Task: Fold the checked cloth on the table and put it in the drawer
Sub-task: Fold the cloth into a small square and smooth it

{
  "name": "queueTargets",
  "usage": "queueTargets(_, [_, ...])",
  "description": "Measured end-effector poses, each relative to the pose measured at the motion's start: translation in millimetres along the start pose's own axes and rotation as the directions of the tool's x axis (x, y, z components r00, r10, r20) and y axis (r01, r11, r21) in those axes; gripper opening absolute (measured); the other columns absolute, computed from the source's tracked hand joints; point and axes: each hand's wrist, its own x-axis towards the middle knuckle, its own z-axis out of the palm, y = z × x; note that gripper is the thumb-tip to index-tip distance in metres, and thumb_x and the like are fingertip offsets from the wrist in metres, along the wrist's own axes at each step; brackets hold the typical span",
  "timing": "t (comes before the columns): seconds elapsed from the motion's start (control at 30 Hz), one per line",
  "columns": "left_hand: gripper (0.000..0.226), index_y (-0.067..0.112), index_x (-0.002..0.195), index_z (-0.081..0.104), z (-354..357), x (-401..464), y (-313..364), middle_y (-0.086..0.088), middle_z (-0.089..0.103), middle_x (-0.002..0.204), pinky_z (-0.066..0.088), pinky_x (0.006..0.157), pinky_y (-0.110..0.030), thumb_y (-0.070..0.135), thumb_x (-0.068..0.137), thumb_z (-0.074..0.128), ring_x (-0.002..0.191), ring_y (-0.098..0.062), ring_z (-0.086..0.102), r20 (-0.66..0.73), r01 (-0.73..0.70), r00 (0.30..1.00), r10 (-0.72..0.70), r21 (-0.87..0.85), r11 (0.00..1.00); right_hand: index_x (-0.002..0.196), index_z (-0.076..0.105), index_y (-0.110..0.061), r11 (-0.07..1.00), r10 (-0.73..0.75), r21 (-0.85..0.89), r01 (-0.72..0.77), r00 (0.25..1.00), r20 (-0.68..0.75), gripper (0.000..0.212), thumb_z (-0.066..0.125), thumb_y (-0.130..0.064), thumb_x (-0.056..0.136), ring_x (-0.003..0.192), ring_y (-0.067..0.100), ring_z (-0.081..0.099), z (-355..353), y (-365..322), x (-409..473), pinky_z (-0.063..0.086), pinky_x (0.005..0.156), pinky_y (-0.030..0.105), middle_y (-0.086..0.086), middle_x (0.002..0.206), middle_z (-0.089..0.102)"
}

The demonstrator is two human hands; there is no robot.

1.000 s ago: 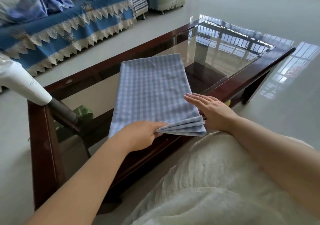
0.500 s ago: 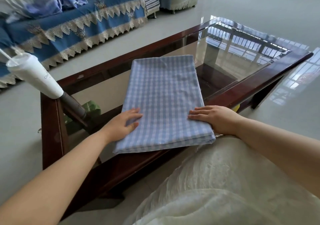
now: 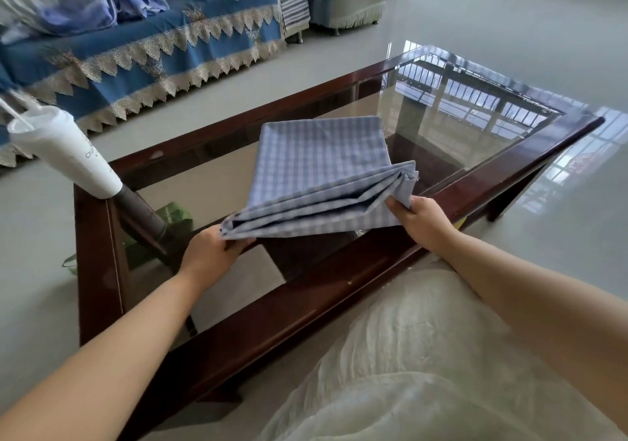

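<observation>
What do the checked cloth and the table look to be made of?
Checked cloth: thin woven fabric, likely cotton; matte, its layers sag between the hands. Table: dark, glossy wood frame, probably varnished, with a clear glass top mirroring window bars.

One folded checked cloth (image 3: 319, 165), held by two hands, left (image 3: 210, 253) and right (image 3: 423, 223), above one glass-topped surface (image 3: 98, 257); one white cup (image 3: 68, 155) with a straw; one blue-covered sofa (image 3: 142, 49) behind
</observation>
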Motion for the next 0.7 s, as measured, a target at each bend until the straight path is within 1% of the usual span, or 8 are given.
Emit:
queueTargets(0.03, [0.051,0.000,0.081,0.069,3,2,0,-0.019,0.070,0.073,0.041,0.059,-0.029,0.048,0.089,0.053,0.067,-0.035,0.068,-0.075,-0.068,0.994,0.074,0.077,0.995,0.070,0.060,-0.021,0.999,0.023,0.028,-0.023,1.000,-0.014,0.034,0.047,-0.041,0.095,0.077,0.020,0.056,1,0,3,0.043,0.074,0.032,0.000,0.077,0.064])
queueTargets(0.1, [0.056,-0.004,0.068,0.062,3,10,3,-0.023,0.064,0.063,0.034,0.057,-0.029,0.045,0.091,0.050,0.060,-0.037,0.064,-0.085,-0.021,0.996,0.030,0.095,0.995,0.078,0.063,-0.017,0.996,0.057,0.067,-0.054,0.997,-0.043,0.034,0.047,-0.042,0.095,0.083,0.021,0.058,2,0,5,0.044,0.078,0.034,0.003,0.085,0.066])
queueTargets(0.17, [0.041,-0.001,0.083,0.062,2,18,9,-0.020,0.066,0.077,0.038,0.062,-0.033,0.036,0.096,0.049,0.073,-0.036,0.063,-0.014,0.064,0.998,-0.063,0.055,0.996,0.076,0.061,-0.020,0.994,0.078,0.080,-0.072,0.995,-0.069,0.032,0.047,-0.042,0.095,0.083,0.021,0.058,2,5,8,0.045,0.078,0.035,0.002,0.086,0.065])
queueTargets(0.27, [0.037,0.009,0.102,0.062,6,32,21,-0.008,0.065,0.096,0.044,0.074,-0.036,0.039,0.099,0.041,0.087,-0.028,0.060,0.156,0.243,0.959,-0.237,-0.021,0.970,0.079,0.062,-0.017,0.992,0.128,0.011,-0.127,0.987,-0.096,0.034,0.046,-0.044,0.094,0.081,0.024,0.059,1,10,12,0.045,0.075,0.036,0.003,0.083,0.066])
queueTargets(0.43, [0.054,0.004,0.092,0.068,14,59,18,-0.014,0.069,0.094,0.049,0.086,-0.042,0.048,0.095,0.037,0.090,-0.033,0.064,0.345,0.500,0.816,-0.464,-0.019,0.866,0.077,0.057,-0.016,0.924,0.257,-0.272,-0.270,0.963,-0.082,0.042,0.039,-0.052,0.091,0.074,0.025,0.058,1,10,21,0.041,0.062,0.032,-0.003,0.070,0.058])
queueTargets(0.5, [0.062,0.007,0.083,0.067,19,58,21,-0.009,0.066,0.082,0.049,0.076,-0.038,0.056,0.095,0.031,0.080,-0.030,0.063,0.293,0.506,0.818,-0.496,0.045,0.861,0.071,0.056,-0.014,0.905,0.305,-0.287,-0.315,0.949,-0.080,0.051,0.035,-0.056,0.091,0.072,0.026,0.059,0,8,25,0.040,0.061,0.032,0.000,0.068,0.058])
queueTargets(0.6, [0.063,0.011,0.064,0.052,24,48,30,-0.005,0.056,0.065,0.036,0.053,-0.030,0.057,0.096,0.025,0.059,-0.022,0.052,0.148,0.485,0.854,-0.499,0.124,0.866,0.061,0.052,-0.010,0.892,0.391,-0.208,-0.400,0.916,-0.084,0.061,0.033,-0.061,0.091,0.062,0.023,0.055,-4,5,27,0.037,0.057,0.031,0.003,0.064,0.056])
queueTargets(0.7, [0.057,0.013,0.061,0.047,24,41,33,-0.004,0.052,0.064,0.029,0.049,-0.029,0.048,0.100,0.025,0.056,-0.018,0.046,0.128,0.465,0.871,-0.475,0.098,0.880,0.063,0.054,-0.007,0.878,0.449,-0.151,-0.454,0.891,-0.067,0.057,0.040,-0.056,0.090,0.062,0.024,0.053,-6,6,29,0.039,0.062,0.032,0.005,0.065,0.055])
